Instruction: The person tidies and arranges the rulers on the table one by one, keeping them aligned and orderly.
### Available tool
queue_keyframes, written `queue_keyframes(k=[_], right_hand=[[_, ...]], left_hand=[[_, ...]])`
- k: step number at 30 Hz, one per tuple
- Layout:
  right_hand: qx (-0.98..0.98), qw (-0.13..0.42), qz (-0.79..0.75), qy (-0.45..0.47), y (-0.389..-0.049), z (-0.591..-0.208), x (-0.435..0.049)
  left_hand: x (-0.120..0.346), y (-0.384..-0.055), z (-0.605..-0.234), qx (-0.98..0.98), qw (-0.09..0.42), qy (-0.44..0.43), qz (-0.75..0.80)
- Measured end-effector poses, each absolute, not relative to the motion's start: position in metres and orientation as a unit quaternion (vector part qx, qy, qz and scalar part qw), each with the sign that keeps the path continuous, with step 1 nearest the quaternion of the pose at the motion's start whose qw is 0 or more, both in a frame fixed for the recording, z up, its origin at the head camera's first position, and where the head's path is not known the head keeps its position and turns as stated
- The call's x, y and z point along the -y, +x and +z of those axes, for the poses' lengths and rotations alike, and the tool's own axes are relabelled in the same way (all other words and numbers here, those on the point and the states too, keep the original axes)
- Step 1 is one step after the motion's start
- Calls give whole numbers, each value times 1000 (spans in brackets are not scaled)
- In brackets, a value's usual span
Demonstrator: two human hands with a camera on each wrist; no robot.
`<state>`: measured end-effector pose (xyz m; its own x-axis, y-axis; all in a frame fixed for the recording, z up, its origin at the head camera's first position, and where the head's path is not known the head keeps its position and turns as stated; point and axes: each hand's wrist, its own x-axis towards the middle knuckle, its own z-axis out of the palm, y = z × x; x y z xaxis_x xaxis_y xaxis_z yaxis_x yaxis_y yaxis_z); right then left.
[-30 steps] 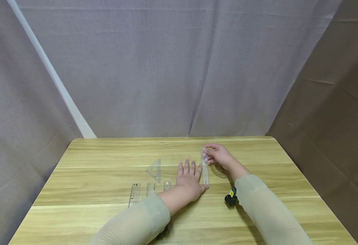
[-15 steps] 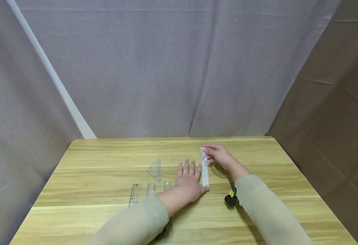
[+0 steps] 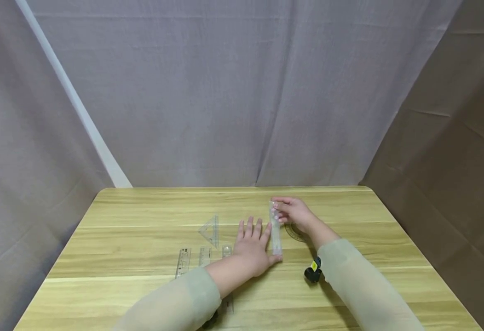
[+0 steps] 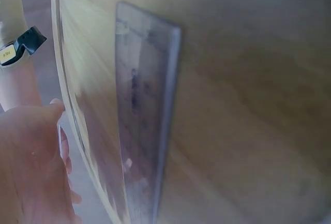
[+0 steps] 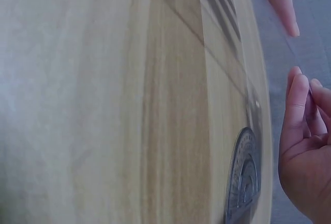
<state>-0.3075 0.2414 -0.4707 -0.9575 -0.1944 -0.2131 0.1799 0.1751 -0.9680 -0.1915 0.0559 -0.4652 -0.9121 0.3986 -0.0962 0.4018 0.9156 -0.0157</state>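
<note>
A clear plastic ruler [image 3: 276, 235] runs away from me between my two hands in the head view. My right hand [image 3: 297, 214] pinches its far end between thumb and fingers. My left hand [image 3: 251, 252] has its fingers spread, with the index fingertip at the ruler's left edge and the thumb by its near end. In the right wrist view, the right hand's fingertips [image 5: 297, 87] come together on the faint transparent edge. A clear protractor [image 3: 294, 232] lies just right of the ruler, partly hidden by the right hand.
Left of my hands lie a clear set square [image 3: 214, 231] and several more clear rulers: one at far left [image 3: 182, 262], a middle ruler [image 3: 205, 255], and another ruler [image 3: 227, 303] partly under my left forearm. Grey curtains [image 3: 242, 92] border the wooden table [image 3: 142, 207].
The held ruler and both hands have shifted slightly left, and the ruler's near end has come a little toward me. The bright glare on it has faded since half a second ago.
</note>
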Motion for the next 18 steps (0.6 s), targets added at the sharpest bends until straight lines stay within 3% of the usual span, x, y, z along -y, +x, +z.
queue_keyframes(k=[18], right_hand=[[-728,168,-664,-7,-296,-475,-228]], left_hand=[[-35,-178,-467,-974,38,223,0]])
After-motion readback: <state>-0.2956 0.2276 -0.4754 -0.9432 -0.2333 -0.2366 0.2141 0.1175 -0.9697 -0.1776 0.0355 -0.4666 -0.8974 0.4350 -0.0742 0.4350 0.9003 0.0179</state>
